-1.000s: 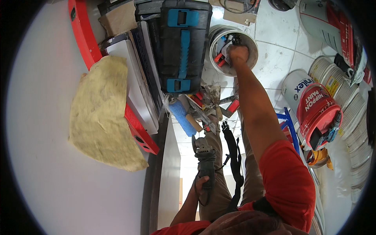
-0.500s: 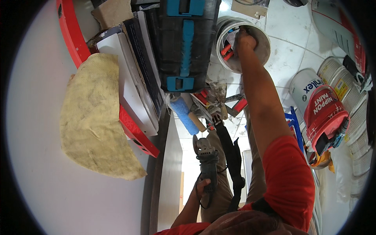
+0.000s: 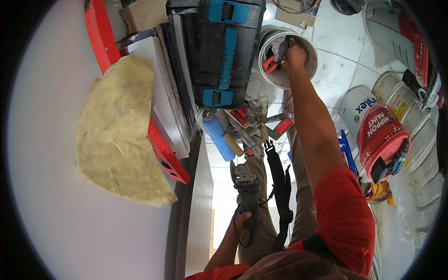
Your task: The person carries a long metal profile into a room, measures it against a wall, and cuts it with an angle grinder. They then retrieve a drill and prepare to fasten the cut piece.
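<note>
At 9 o'clock a ragged yellow foam sheet point(image 3: 119, 135) lies on a pale surface, partly over a red spirit level point(image 3: 161, 149) and white boards point(image 3: 161, 107), stacked edge to edge, apparently to keep the floor lane free.

Centre, 12 o'clock: a black toolbox with blue latches point(image 3: 224, 46). Just below it, a blue paint roller point(image 3: 219, 137) and a loose heap of small hand tools point(image 3: 256, 123).

Left hand point(image 3: 242, 219), 6 o'clock: grip clenched round the body of an angle grinder point(image 3: 246, 186), disc end pointing away from the body and held low beside the leg (presumably parked clear while the other arm works). A black strap point(image 3: 281, 186) hangs alongside.

Right hand point(image 3: 296, 53), 1 o'clock: arm fully extended, hand inside a white bucket point(image 3: 308, 70) of tools, red-handled pliers point(image 3: 269, 63) just beside it. Fingers hidden by the contents; cannot tell whether the grip holds anything.

At 3 o'clock: paint cans point(image 3: 380, 135), one with a red lid, close together.

Floor: white tiles, dusty. Room crowded, bright daylight.
</note>
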Demonstrator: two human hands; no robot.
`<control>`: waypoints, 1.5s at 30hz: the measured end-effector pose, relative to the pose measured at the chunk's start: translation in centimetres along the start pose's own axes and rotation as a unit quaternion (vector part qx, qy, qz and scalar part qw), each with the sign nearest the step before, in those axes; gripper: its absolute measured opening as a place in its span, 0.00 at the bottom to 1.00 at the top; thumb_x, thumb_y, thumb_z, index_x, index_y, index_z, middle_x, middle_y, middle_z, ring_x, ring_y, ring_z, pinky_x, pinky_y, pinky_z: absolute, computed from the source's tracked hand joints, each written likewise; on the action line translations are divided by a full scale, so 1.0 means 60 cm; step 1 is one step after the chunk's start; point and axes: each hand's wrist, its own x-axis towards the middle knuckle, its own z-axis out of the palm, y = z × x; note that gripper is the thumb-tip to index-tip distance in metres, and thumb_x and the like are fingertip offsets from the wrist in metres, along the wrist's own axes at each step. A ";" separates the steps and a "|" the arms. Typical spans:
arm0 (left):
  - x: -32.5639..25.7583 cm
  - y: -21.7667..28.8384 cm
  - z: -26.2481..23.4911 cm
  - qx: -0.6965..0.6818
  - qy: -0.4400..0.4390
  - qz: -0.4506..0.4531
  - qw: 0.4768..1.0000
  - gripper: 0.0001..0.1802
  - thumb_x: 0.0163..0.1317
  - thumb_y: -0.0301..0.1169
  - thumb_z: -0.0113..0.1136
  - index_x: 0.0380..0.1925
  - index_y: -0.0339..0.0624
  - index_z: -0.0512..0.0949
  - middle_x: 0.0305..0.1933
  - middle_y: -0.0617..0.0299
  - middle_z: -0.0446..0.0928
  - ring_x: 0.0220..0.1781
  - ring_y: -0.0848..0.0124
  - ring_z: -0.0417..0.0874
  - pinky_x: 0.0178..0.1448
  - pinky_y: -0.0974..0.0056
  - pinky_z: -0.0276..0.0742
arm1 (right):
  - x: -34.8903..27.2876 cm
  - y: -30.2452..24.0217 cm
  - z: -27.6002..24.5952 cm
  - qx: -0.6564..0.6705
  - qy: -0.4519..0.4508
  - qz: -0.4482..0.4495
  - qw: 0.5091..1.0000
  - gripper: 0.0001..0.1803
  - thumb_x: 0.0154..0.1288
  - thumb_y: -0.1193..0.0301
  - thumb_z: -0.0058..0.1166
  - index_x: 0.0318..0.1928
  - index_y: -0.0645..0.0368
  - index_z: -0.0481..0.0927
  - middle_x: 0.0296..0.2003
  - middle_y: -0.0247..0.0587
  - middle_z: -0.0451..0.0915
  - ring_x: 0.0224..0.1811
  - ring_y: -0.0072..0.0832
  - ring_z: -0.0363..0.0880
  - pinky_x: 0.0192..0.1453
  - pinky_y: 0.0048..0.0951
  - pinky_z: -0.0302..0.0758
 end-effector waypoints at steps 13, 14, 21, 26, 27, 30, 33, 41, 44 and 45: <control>0.004 -0.017 -0.009 0.000 0.002 0.017 1.000 0.31 0.53 0.38 0.64 0.56 0.34 0.71 0.48 0.51 0.80 0.46 0.63 0.83 0.51 0.60 0.81 | -0.133 -0.051 -0.070 0.217 -0.240 0.099 0.941 0.07 0.74 0.66 0.48 0.48 0.51 0.74 0.16 0.24 0.56 0.16 0.19 0.54 0.21 0.24 0.56; 0.005 -0.020 -0.012 0.000 0.000 0.019 1.000 0.31 0.53 0.38 0.64 0.56 0.34 0.71 0.48 0.51 0.80 0.46 0.63 0.83 0.51 0.60 0.80 | -0.133 -0.049 -0.073 0.227 -0.250 0.102 0.936 0.08 0.74 0.65 0.47 0.49 0.51 0.74 0.16 0.24 0.55 0.16 0.19 0.54 0.21 0.23 0.56; 0.001 -0.018 0.002 -0.001 -0.002 0.031 1.000 0.29 0.54 0.39 0.64 0.54 0.35 0.72 0.46 0.53 0.80 0.44 0.64 0.83 0.49 0.60 0.81 | -0.151 -0.054 -0.095 0.234 -0.332 0.113 0.907 0.14 0.75 0.65 0.46 0.57 0.54 0.71 0.16 0.23 0.58 0.16 0.17 0.56 0.20 0.21 0.59; 0.008 -0.034 -0.011 -0.006 0.003 0.033 0.999 0.28 0.54 0.39 0.65 0.52 0.35 0.74 0.44 0.54 0.80 0.43 0.65 0.83 0.47 0.61 0.81 | -0.170 -0.064 -0.100 0.206 -0.370 0.092 0.901 0.16 0.75 0.66 0.46 0.59 0.55 0.70 0.19 0.25 0.62 0.17 0.17 0.59 0.21 0.21 0.62; 0.008 -0.036 -0.012 -0.008 0.007 0.032 0.999 0.28 0.54 0.39 0.65 0.52 0.35 0.74 0.44 0.54 0.80 0.43 0.65 0.83 0.47 0.62 0.81 | -0.172 -0.065 -0.101 0.199 -0.377 0.088 0.901 0.17 0.75 0.67 0.45 0.60 0.55 0.69 0.20 0.25 0.62 0.17 0.17 0.60 0.21 0.21 0.62; 0.008 -0.038 -0.012 -0.004 0.000 0.033 0.999 0.28 0.54 0.39 0.64 0.53 0.35 0.73 0.45 0.54 0.80 0.43 0.65 0.83 0.47 0.62 0.81 | -0.170 -0.064 -0.102 0.179 -0.371 0.082 0.908 0.18 0.75 0.67 0.46 0.61 0.56 0.68 0.21 0.25 0.63 0.18 0.17 0.60 0.21 0.21 0.62; 0.014 -0.047 -0.020 -0.003 -0.006 0.034 0.999 0.29 0.54 0.39 0.64 0.53 0.35 0.73 0.46 0.53 0.80 0.44 0.65 0.83 0.47 0.62 0.81 | -0.170 -0.062 -0.102 0.195 -0.336 0.080 0.918 0.19 0.75 0.66 0.46 0.63 0.54 0.66 0.21 0.25 0.62 0.18 0.17 0.59 0.21 0.21 0.61; 0.013 -0.045 -0.030 0.003 -0.003 0.027 1.000 0.29 0.54 0.39 0.66 0.54 0.37 0.73 0.46 0.55 0.80 0.43 0.66 0.83 0.47 0.62 0.80 | -0.229 -0.041 -0.057 0.044 -0.188 0.122 0.974 0.18 0.72 0.56 0.50 0.53 0.55 0.76 0.17 0.24 0.57 0.15 0.17 0.53 0.17 0.23 0.53; 0.001 -0.021 -0.010 0.028 0.010 0.019 0.999 0.28 0.55 0.39 0.66 0.54 0.38 0.73 0.44 0.57 0.80 0.43 0.66 0.83 0.47 0.62 0.80 | -0.271 -0.039 -0.032 -0.057 -0.170 0.108 0.978 0.21 0.72 0.53 0.49 0.44 0.59 0.81 0.15 0.25 0.59 0.13 0.18 0.56 0.17 0.23 0.53; -0.002 -0.012 -0.003 0.039 0.014 0.018 0.999 0.28 0.55 0.39 0.66 0.54 0.38 0.73 0.44 0.57 0.80 0.42 0.66 0.83 0.47 0.62 0.80 | -0.270 -0.038 -0.027 -0.081 -0.154 0.099 0.980 0.20 0.72 0.54 0.49 0.44 0.60 0.82 0.15 0.27 0.62 0.14 0.18 0.58 0.17 0.24 0.54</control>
